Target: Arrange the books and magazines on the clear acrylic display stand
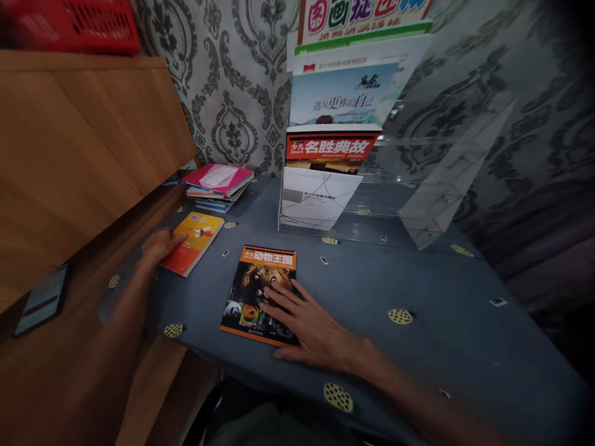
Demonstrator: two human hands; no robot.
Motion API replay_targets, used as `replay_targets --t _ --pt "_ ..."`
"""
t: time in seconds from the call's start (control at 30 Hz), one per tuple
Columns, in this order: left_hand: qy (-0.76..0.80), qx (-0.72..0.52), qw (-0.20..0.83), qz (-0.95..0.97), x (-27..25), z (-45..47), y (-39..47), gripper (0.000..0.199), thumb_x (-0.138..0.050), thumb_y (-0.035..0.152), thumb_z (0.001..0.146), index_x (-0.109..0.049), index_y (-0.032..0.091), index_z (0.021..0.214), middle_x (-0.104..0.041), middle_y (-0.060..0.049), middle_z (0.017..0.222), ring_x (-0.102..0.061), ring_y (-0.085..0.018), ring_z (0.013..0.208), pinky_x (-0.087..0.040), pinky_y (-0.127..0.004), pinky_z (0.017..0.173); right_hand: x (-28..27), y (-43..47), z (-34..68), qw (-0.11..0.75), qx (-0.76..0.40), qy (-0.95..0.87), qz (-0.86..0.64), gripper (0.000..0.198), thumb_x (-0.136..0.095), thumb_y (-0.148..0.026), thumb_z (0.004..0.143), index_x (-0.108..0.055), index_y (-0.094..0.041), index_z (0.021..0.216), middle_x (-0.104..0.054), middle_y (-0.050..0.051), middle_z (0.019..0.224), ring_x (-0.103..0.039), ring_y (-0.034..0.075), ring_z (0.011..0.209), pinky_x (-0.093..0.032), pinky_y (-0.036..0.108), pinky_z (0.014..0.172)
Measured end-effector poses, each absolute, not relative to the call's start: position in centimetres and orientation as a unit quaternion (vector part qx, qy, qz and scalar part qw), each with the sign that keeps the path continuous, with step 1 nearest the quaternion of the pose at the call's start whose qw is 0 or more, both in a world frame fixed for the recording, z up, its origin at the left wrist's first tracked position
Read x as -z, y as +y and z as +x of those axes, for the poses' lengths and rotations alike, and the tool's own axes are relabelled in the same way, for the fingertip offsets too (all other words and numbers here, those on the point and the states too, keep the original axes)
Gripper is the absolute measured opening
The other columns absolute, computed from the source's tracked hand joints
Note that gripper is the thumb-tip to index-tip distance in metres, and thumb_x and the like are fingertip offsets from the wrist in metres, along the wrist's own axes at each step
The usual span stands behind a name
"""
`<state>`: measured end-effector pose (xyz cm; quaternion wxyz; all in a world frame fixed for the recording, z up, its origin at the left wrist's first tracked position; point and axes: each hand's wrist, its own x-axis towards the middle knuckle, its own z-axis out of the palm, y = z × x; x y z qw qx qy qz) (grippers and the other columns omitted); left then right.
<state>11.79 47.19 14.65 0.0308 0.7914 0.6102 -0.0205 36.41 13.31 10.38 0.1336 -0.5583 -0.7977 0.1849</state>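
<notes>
My right hand [304,322] lies flat, fingers spread, on the right side of a dark children's book with an orange border [253,279]. A lion and smaller animal pictures show on its cover; part of it is hidden under my fingers. At the left edge of an orange-and-yellow book [198,238] is my left hand [160,243]. One digit rests over that cover and the other fingers are bent at the edge, partly hidden. Both books lie face up on the blue tablecloth, apart from each other.
A clear acrylic rack [432,210] stands at the back, with several books upright in its left side, including a white one [316,201]. Behind the orange book is a stack of books [218,179]. A wooden cabinet [93,142], red basket [79,25] and phone-like device [41,300] are at left.
</notes>
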Motion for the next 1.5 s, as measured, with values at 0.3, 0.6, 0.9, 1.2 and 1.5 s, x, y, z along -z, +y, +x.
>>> replay_targets --t 0.3,0.6,0.9,1.2,1.5 --pt "0.557 -0.027 -0.079 0.827 -15.1 13.4 41.6 0.053 -0.042 0.048 0.096 -0.057 0.009 0.127 -0.062 -0.027 0.129 -0.058 -0.045 0.121 -0.051 -0.058 0.093 -10.4 11.4 36.6 0.153 -0.19 -0.806 -0.539 0.074 -0.067 -0.052 0.089 -0.046 -0.019 0.152 -0.037 0.014 0.162 -0.022 0.029 0.155 -0.008 0.055 0.127" --pt "0.07 -0.056 0.088 0.992 -10.2 20.0 29.9 0.049 -0.032 0.042 0.105 -0.043 0.022 0.149 -0.048 -0.009 0.156 -0.032 -0.021 0.151 -0.023 -0.047 0.124 -10.8 7.6 37.9 0.193 -0.251 -0.81 -0.494 0.066 -0.065 -0.051 0.091 -0.049 -0.024 0.149 -0.041 0.01 0.16 -0.028 0.024 0.153 -0.007 0.054 0.127" --pt "-0.014 -0.002 0.068 0.998 -10.1 24.4 28.8 0.051 -0.024 0.042 0.107 -0.038 0.027 0.154 -0.042 -0.006 0.16 -0.025 -0.019 0.154 -0.019 -0.047 0.123 -10.6 6.4 37.8 0.189 -0.249 -0.81 -0.496 0.072 -0.07 -0.046 0.088 -0.046 -0.025 0.151 -0.039 0.01 0.161 -0.023 0.025 0.154 -0.008 0.053 0.127" --pt "0.064 -0.042 0.153 0.985 -8.7 23.8 30.3 0.052 -0.028 0.042 0.105 -0.048 0.019 0.148 -0.046 -0.01 0.157 -0.037 -0.02 0.149 -0.024 -0.047 0.123 -9.0 4.7 36.6 0.181 -0.167 -0.814 -0.526 0.05 -0.058 -0.038 0.099 -0.053 -0.02 0.146 -0.044 0.011 0.158 -0.025 0.024 0.154 -0.02 0.052 0.126" --pt "0.074 -0.053 0.36 0.929 -11.0 23.0 31.2 0.066 -0.032 0.064 0.098 -0.068 0.017 0.128 -0.056 -0.012 0.149 -0.046 -0.028 0.143 -0.031 -0.048 0.121 -10.5 5.3 37.7 0.363 -0.132 -0.762 -0.52 0.034 -0.05 -0.038 0.104 -0.067 -0.021 0.128 -0.073 0.009 0.127 -0.063 0.022 0.127 -0.049 0.044 0.111"
